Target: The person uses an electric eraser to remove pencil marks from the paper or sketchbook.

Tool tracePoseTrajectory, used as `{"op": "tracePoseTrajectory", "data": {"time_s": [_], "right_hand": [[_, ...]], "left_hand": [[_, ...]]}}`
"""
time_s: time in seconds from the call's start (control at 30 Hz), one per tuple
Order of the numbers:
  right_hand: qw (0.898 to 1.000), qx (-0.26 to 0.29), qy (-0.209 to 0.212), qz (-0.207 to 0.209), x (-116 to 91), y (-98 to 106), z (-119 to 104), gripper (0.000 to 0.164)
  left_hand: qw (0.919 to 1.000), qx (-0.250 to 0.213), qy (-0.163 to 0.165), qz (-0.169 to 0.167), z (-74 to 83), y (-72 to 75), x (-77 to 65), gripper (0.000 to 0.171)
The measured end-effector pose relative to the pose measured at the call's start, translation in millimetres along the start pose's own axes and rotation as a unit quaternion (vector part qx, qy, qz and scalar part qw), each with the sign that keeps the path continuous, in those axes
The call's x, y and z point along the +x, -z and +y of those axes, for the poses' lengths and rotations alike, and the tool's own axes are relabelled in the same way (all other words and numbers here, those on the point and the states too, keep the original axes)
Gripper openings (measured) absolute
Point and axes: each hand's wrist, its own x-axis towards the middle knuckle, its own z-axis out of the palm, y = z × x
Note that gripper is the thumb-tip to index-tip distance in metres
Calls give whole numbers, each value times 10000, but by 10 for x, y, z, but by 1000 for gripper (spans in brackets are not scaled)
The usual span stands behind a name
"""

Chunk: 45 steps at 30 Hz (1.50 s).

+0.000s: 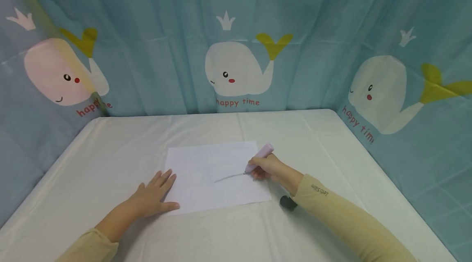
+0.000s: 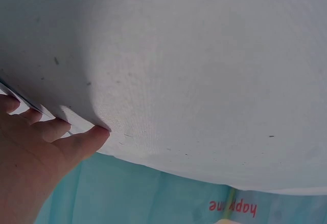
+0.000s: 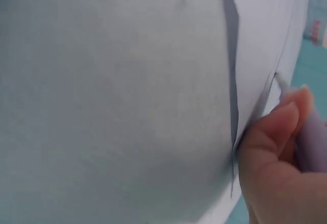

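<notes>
A: How far along?

B: One thin grey line (image 1: 229, 177) on the white paper (image 1: 199, 161), from about mid-sheet, rising slightly toward the right edge. No other mark that I can make out. My judgement: early stage, stroke possibly unfinished.

A: Sheet's position?

B: Flat-lying on the tabletop (image 1: 125, 147), roughly midway between its left and right edges, well in from the far edge.

A: Left hand?

B: Left hand (image 1: 152, 197): fingers spread, fingertips at the sheet's left edge, thumb over its near left corner. Grips nothing.

A: Right?

B: Right hand (image 1: 272, 167): thumb and fingers pinch a lilac pen (image 1: 264, 150), tip at the line's right end.

A: Anything loose?

B: Small black object (image 1: 286, 203), just off the sheet's near right corner, partly behind the right sleeve (image 1: 343, 215). Perhaps the pen's cap; cannot tell.
</notes>
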Motion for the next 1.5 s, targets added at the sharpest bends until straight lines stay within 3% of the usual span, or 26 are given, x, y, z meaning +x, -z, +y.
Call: {"op": "tracePoseTrajectory", "data": {"time_s": [0.8, 1.27, 1.5], "right_hand": [[9999, -97, 77, -112, 10, -31, -22, 15], [9997, 66, 47, 220, 3, -29, -7, 14], [10000, -56, 70, 24, 7, -48, -2, 16]], "left_hand": [[10000, 18, 27, -15, -10, 18, 16, 95], [10000, -51, -20, -1, -29, -21, 37, 95], [10000, -57, 70, -29, -8, -2, 6, 94]]}}
